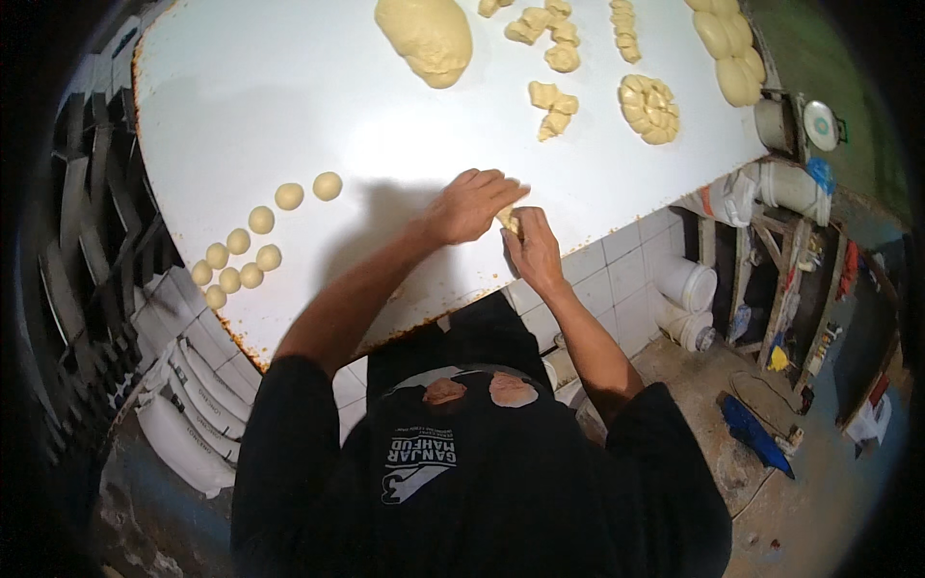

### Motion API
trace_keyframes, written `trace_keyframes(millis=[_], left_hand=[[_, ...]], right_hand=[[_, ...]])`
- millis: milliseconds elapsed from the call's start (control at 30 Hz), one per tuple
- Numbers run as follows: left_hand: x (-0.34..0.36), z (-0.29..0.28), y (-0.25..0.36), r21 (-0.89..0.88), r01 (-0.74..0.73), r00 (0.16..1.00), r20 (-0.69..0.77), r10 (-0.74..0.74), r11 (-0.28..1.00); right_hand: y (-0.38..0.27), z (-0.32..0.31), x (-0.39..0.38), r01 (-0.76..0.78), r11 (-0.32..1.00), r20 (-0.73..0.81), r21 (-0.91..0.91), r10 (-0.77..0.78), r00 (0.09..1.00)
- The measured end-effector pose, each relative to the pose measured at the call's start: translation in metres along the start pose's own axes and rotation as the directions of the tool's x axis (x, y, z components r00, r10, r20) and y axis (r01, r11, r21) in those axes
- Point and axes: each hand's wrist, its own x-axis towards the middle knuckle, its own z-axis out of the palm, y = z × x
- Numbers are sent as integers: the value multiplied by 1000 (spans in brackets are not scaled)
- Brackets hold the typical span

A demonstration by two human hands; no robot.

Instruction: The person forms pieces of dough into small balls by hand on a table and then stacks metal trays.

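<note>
My left hand (472,204) is open above the white work surface (385,135), its fingers stretched over a small piece of pale dough (508,219) and slightly blurred at the tips. My right hand (532,246), just right of it, has its fingers curled round that piece. To the left lie several smooth round dough balls (289,197). Farther back are a large dough lump (424,39), cut dough pieces (549,106), a segmented round of dough (647,109) and a block of joined dough portions (723,43) at the back right.
The surface has a rusty edge. Dark metal racks (87,231) and stacked white sacks (188,414) stand at the left. Pots (774,125), white buckets (684,284), wooden shelving (790,299) and a blue object (752,433) are at the right.
</note>
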Motion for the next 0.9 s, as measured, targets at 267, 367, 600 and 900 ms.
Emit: trace_keyframes(millis=[267, 367, 600, 900], left_hand=[[-16, -42, -74, 452, 161, 986, -31, -164, 878], [-29, -49, -52, 538, 132, 979, 59, -193, 833], [-31, -36, -26, 401, 35, 929, 324, -177, 915], [-198, -116, 26, 213, 719, 677, -430, -597, 662]], right_hand=[[-39, -41, -25, -267, 842, 253, 469, 161, 954], [-18, -1, -6, 156, 974, 10, 166, -160, 987], [-22, 24, 26, 160, 969, -59, 190, -152, 987], [-3, -29, 15, 245, 957, 53, 158, -256, 965]])
